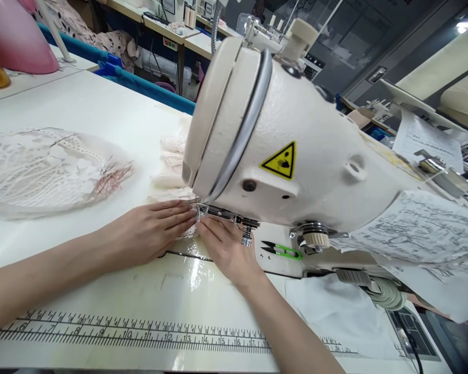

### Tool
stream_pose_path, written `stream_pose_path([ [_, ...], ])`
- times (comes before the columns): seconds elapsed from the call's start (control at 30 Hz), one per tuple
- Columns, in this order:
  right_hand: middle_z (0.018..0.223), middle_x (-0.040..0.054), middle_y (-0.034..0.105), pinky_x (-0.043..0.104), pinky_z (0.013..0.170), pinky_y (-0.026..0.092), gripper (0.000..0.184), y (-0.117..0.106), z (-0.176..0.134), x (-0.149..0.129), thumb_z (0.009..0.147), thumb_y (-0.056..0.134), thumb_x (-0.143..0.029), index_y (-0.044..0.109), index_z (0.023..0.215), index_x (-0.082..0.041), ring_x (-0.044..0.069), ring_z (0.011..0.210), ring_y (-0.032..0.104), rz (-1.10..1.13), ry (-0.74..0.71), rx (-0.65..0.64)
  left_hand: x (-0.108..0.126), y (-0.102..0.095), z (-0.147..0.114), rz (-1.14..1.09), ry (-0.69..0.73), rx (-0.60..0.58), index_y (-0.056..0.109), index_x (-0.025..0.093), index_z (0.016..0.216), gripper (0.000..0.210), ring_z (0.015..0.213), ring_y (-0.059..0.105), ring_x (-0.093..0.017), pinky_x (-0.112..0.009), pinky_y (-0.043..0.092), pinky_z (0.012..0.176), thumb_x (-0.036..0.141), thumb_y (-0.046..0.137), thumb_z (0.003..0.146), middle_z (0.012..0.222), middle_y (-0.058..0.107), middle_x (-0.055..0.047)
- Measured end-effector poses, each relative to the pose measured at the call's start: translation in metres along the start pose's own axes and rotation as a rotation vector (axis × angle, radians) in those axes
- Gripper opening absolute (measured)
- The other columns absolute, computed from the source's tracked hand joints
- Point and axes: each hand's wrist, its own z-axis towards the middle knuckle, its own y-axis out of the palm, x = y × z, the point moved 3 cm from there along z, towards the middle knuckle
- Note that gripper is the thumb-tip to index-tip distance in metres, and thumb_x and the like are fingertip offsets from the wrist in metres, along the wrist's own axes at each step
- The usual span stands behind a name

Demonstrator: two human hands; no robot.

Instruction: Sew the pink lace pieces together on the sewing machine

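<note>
A white sewing machine [320,145] leans across the view, its needle area low at the centre. Gathered pale lace fabric [171,161] runs out behind the needle area and under my hands. My left hand [148,231] lies flat on the fabric, fingers stretched towards the needle area. Opposite it, my right hand [228,249] rests beside the presser foot with its fingers extended; the machine's head and metal fittings cover part of them. Thread snips with green handles [283,251] lie on the machine bed, right of my right hand.
A lace piece with loose reddish threads [50,169] lies on the table's left. A printed ruler [140,335] follows the front edge. White cloth [343,311] lies at right, below papers [425,228] on the machine. A pink rounded object [23,36] stands at back left.
</note>
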Motion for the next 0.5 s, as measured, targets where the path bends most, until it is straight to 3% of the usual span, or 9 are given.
stream_pose_path([
  [0.23,0.103,0.0014,0.079,0.031,0.088,0.046,0.019,-0.001,0.005,-0.012,0.099,0.063,-0.007,0.071,0.113,-0.019,0.016,0.102,0.068,0.034,0.030,0.037,-0.006,-0.005,0.001,0.030,0.022,-0.009,0.068,0.016,0.139,0.050,0.141,0.057,-0.022,-0.037,0.039,0.126,0.014,0.036,0.101,0.140,0.068,-0.009],
  [0.4,0.090,-0.0012,0.076,0.031,0.091,0.044,0.021,0.000,0.008,-0.015,0.100,0.057,-0.002,0.070,0.099,-0.019,0.014,0.095,0.067,0.009,0.011,0.090,-0.004,-0.006,0.003,0.055,0.002,0.007,0.066,0.014,0.142,0.051,0.140,0.059,-0.024,-0.037,0.041,0.125,0.012,0.039,0.098,0.140,0.068,-0.011],
  [0.5,0.091,-0.0016,0.076,0.032,0.090,0.043,0.023,0.003,0.007,-0.015,0.100,0.056,-0.002,0.069,0.099,-0.020,0.014,0.096,0.067,0.016,0.031,0.056,-0.004,-0.004,0.002,0.026,-0.025,-0.010,0.062,0.019,0.146,0.052,0.141,0.057,-0.024,-0.037,0.040,0.125,0.014,0.044,0.097,0.140,0.069,-0.009],
])
